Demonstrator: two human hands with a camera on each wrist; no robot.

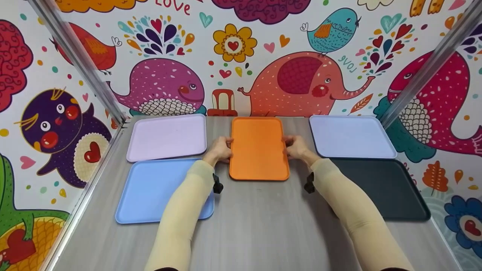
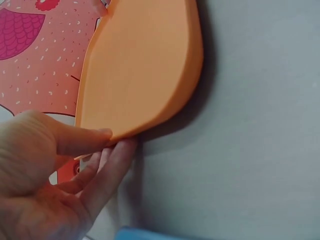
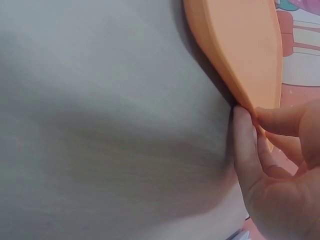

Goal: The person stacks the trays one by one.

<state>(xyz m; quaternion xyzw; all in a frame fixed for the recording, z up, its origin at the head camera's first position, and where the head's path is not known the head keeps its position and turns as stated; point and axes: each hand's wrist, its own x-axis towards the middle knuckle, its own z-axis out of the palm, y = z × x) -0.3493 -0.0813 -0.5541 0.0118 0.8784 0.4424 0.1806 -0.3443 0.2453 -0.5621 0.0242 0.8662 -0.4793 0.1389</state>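
Note:
An orange tray [image 1: 259, 148] lies lengthwise between the two hands, in the middle of the table's far part. On its left long side, the left hand [image 1: 219, 149] pinches the rim. The right hand [image 1: 297, 146] grips the opposite rim at about the same height. In the left wrist view the thumb [image 2: 102, 135] rests on top of the orange edge, with the other fingers under it. The right wrist view shows the same hold, the fingers [image 3: 245, 135] reaching beneath the rim and a shadow along the tray's side.
At the left lie a pale pink tray [image 1: 167, 137] and a blue tray [image 1: 154, 192], the left forearm crossing over the blue one. To the right are a lavender tray [image 1: 352, 136] and a black tray [image 1: 380, 188], partly behind the right forearm. A patterned wall [image 1: 241, 82] borders the table's back.

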